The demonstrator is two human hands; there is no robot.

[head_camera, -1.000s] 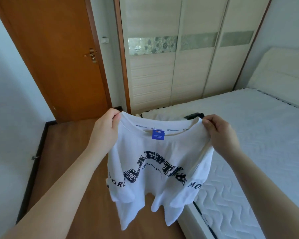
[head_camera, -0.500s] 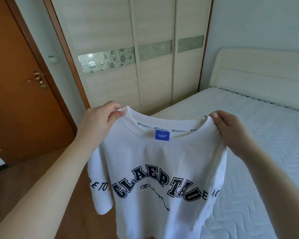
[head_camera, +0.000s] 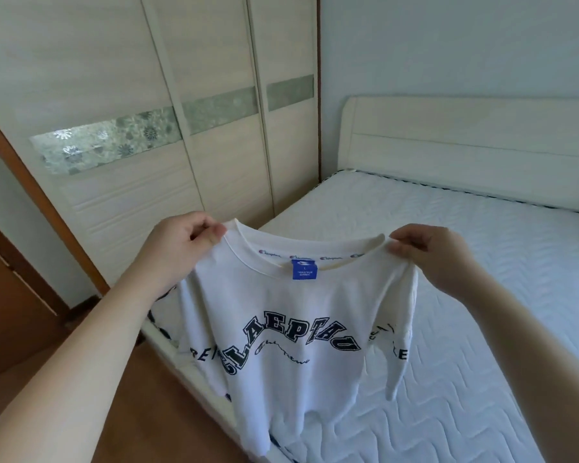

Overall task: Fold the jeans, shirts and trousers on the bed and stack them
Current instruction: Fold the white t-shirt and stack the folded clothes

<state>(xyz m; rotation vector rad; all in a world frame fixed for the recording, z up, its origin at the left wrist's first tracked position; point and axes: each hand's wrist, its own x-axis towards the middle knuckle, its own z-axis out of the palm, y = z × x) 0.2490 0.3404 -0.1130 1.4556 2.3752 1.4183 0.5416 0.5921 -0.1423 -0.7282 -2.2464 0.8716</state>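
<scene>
A white T-shirt (head_camera: pixel 291 315) with dark arched lettering and a blue neck label hangs in the air in front of me, spread between both hands. My left hand (head_camera: pixel 178 242) pinches its left shoulder beside the collar. My right hand (head_camera: pixel 432 255) pinches the right shoulder. The shirt's hem hangs down over the near corner of the bed (head_camera: pixel 465 262), whose white quilted mattress is bare where I can see it. No jeans or trousers show in this view.
A cream headboard (head_camera: pixel 465 145) stands at the far end of the bed. Sliding wardrobe doors (head_camera: pixel 181 111) fill the wall at left. A brown door (head_camera: pixel 7 295) and wooden floor (head_camera: pixel 141 412) lie at the lower left.
My view has swung right, from the door toward the bed and headboard. The shirt has moved with both hands over the bed's corner and hangs spread wider, both sleeves out.
</scene>
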